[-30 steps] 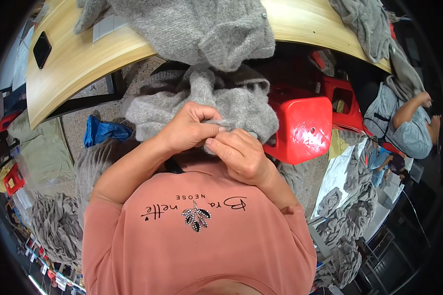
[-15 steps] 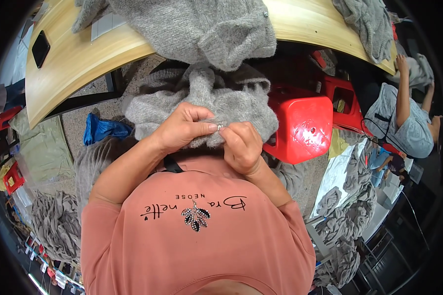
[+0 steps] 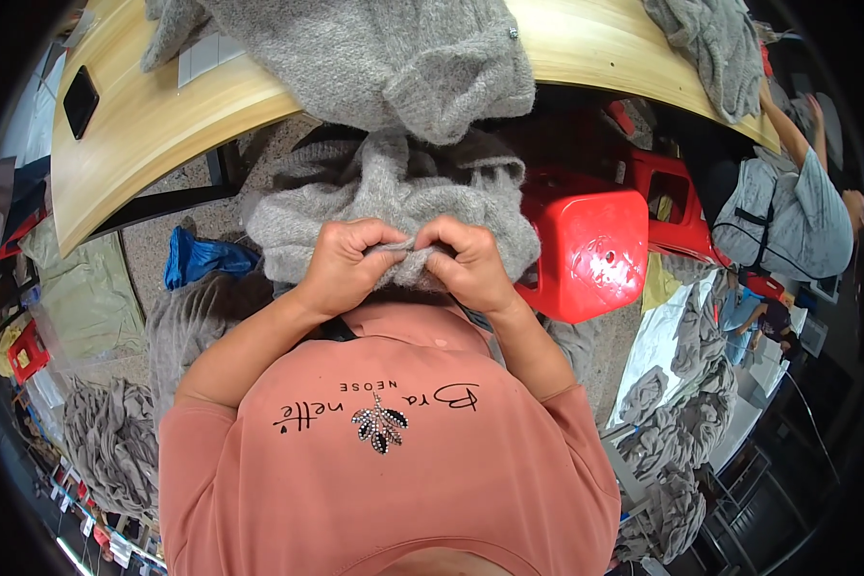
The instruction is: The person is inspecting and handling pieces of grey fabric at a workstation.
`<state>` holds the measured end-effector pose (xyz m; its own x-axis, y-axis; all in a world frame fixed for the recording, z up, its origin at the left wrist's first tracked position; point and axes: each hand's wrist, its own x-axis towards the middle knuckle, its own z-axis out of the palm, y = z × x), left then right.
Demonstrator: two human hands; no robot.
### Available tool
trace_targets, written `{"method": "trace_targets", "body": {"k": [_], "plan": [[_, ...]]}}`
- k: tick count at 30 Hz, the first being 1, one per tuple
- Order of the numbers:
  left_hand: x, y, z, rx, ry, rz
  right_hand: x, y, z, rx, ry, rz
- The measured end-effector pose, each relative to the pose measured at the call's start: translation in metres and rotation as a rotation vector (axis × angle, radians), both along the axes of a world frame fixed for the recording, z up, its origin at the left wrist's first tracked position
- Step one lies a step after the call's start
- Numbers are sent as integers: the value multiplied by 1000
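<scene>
A grey knitted garment (image 3: 307, 216) lies bunched over my lap, just in front of my chest. My left hand (image 3: 350, 261) pinches a fold of its knit between thumb and forefinger. Close beside it, my right hand (image 3: 466, 261) grips the same edge, thumb and finger pressed together. The fingertips nearly meet, with a short stretch of knit between them. Whether a button or other small piece sits under the fingers is hidden. Another grey knit (image 3: 355, 58) hangs over the table edge beyond, bearing a small shiny button (image 3: 514, 34).
The curved wooden table (image 3: 173, 125) carries a black phone (image 3: 81, 101) and another grey knit (image 3: 715, 58). A red plastic stool (image 3: 595, 254) stands at my right. A blue cloth bundle (image 3: 206, 257) and grey knit piles (image 3: 110, 442) lie at left. A co-worker (image 3: 787, 211) sits at far right.
My right hand has turned from holding a small shiny piece to pinching the knit edge beside my left hand. The shiny piece no longer shows. The co-worker's arms have shifted.
</scene>
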<state>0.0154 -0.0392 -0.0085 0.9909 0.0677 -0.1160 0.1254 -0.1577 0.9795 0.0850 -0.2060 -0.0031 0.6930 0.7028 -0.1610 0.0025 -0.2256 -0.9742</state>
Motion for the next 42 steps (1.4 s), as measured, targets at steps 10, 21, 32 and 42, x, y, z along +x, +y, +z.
{"method": "trace_targets", "body": {"k": [10,21,32,42], "plan": [[1,2,-5,225,-239,12,-10,10,-12,-60,-121,-42],[-6,-2,-1,466,-483,152,-18,40,-30,-3,-701,-269],[27,25,39,230,-463,-271,-30,-8,12,468,-446,77],[50,-19,-50,1105,243,-842,-66,-53,9,288,-758,-126]]}}
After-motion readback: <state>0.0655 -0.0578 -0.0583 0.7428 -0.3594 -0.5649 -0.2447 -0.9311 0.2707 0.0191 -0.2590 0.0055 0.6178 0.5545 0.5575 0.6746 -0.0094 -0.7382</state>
